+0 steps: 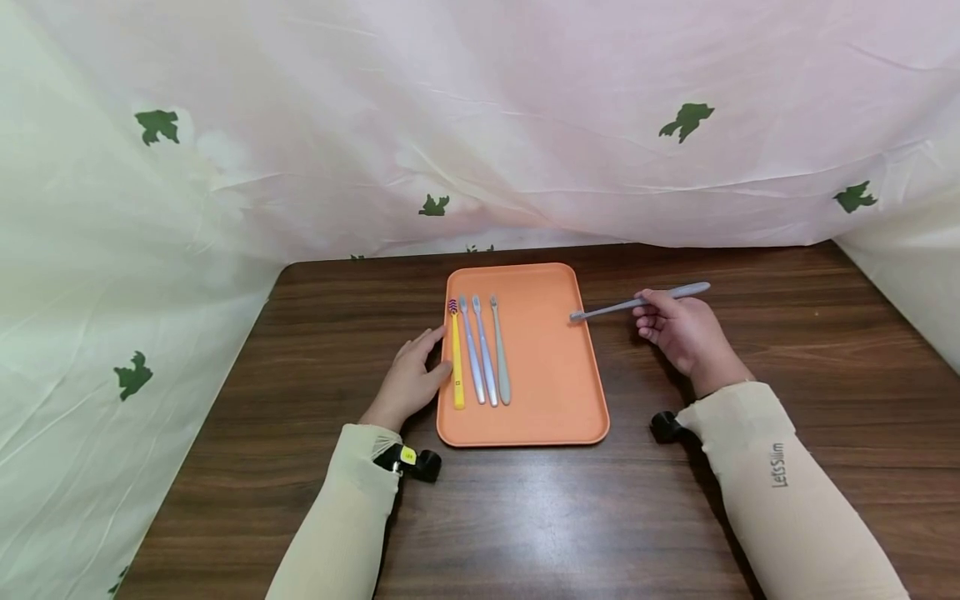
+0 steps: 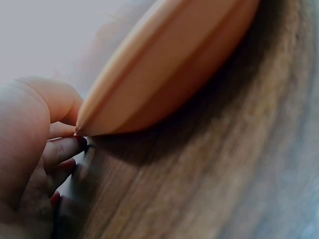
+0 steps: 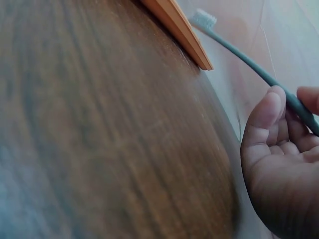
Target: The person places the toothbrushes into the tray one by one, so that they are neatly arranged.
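An orange tray point(image 1: 540, 367) lies on the table, its left rim pinched by my left hand point(image 1: 408, 379). In the left wrist view, the thumb and fingers of that hand point(image 2: 37, 134) meet at the tray's edge point(image 2: 164, 64). On the tray's left half, side by side, lie a yellow toothbrush point(image 1: 457, 358), two light-blue toothbrushes point(image 1: 472, 350) and a grey-green toothbrush point(image 1: 501, 358), heads pointing away. My right hand point(image 1: 682, 333) pinches a grey-blue toothbrush point(image 1: 618, 307) by its handle, to the right of the tray. Its bristled head point(image 3: 205, 19) overlaps the tray's right rim.
The dark wood table point(image 1: 300, 350) extends around the tray on all sides. A pale curtain point(image 1: 480, 108) with green bird-like shapes hangs behind and along the sides. Black wrist cameras point(image 1: 427, 465) sit at both sleeve cuffs.
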A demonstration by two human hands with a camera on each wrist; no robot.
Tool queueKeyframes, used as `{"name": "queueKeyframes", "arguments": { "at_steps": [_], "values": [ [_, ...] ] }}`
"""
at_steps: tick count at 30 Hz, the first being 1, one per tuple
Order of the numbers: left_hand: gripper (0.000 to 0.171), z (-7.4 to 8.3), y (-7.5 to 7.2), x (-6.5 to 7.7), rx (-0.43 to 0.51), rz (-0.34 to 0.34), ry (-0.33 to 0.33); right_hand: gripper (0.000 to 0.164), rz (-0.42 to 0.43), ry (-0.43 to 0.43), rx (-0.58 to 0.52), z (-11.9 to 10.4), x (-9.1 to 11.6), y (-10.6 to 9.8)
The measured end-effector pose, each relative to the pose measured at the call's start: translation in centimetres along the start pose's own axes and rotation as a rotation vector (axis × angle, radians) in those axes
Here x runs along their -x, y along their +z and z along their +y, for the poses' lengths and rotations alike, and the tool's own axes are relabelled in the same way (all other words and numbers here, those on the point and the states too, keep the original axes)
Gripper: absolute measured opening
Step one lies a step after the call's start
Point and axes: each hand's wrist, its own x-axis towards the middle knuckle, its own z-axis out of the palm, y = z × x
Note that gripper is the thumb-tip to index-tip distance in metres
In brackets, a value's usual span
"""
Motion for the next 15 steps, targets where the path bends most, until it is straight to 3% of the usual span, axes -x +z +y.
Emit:
{"name": "queueKeyframes", "arguments": {
  "at_steps": [4, 11, 15],
  "values": [
    [0.057, 0.01, -0.01, -0.02, -0.001, -0.004, 0.004, 0.016, -0.013, 0.001, -0.014, -0.03, 0.02, 0.06],
    [0.057, 0.1, -0.1, 0.03, 0.002, -0.006, 0.005, 0.031, -0.111, 0.029, -0.071, -0.4, 0.17, 0.14],
    [0.057, 0.13, -0.12, 0.04, 0.002, -0.009, 0.005, 0.039, -0.1, 0.049, -0.06, -0.57, 0.37, 0.27]
  ]
}}
